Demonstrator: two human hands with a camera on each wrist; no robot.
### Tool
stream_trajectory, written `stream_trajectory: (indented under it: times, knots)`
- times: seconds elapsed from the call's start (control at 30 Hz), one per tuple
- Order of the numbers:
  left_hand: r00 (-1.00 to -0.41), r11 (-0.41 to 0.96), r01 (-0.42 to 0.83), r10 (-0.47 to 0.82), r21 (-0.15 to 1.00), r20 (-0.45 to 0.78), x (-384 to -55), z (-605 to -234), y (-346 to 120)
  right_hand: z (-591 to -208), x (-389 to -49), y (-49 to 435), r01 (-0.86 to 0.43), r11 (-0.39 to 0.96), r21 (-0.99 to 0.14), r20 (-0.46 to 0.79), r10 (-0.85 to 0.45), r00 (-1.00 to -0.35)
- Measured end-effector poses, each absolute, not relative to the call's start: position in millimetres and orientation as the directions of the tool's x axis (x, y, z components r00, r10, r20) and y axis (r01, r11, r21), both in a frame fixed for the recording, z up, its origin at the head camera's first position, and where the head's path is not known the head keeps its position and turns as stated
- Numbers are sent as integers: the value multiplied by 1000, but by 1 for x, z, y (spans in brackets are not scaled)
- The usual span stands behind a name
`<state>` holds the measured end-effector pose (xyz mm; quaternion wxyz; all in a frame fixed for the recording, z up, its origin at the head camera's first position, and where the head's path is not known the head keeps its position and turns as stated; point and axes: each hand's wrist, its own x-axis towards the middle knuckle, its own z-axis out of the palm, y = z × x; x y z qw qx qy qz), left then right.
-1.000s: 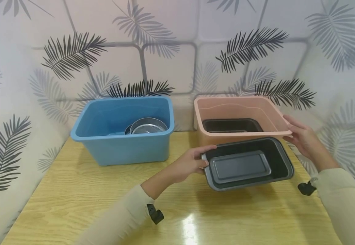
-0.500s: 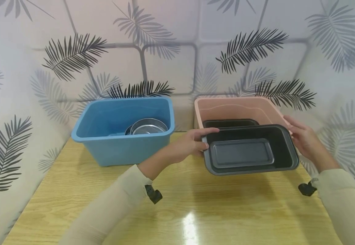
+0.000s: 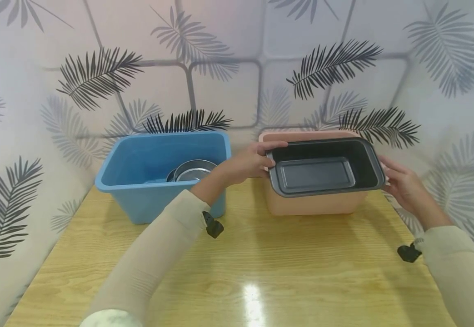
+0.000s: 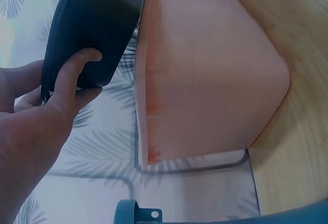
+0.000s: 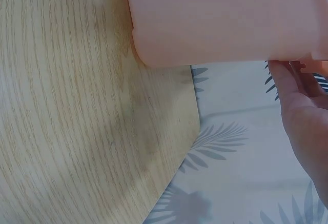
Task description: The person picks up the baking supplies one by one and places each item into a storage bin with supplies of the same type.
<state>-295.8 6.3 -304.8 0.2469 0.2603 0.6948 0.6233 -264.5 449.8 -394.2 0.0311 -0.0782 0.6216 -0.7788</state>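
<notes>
A dark grey loaf pan is held at its left end by my left hand, thumb on the inner side. In the left wrist view, the fingers spread under the pan. The pan is tilted toward me above the pink plastic bin and covers most of its opening. My right hand grips the bin's right rim, and in the right wrist view its fingers are partly hidden by the bin. The bin's inside is hidden now.
A blue plastic bin stands to the left with round metal pans inside. Both bins sit at the back of a wooden table. A leaf-patterned wall covering rises behind them.
My left hand has lifted the loaf pan from in front of the pink bin to above it, hiding the dark pan inside. My right hand stays at the bin's rim.
</notes>
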Motion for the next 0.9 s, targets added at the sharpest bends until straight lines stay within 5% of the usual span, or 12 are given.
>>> stream_trajectory:
  times: [0.3, 0.9]
  knots:
    - [-753, 97, 77, 658, 992, -6, -332, -295, 17, -389, -266, 452, -37, -198, -980, 77, -202, -976]
    - [-731, 175, 58, 678, 983, -78, -384, -327, 42, -389, -265, 450, 41, -73, -996, -33, -113, -993]
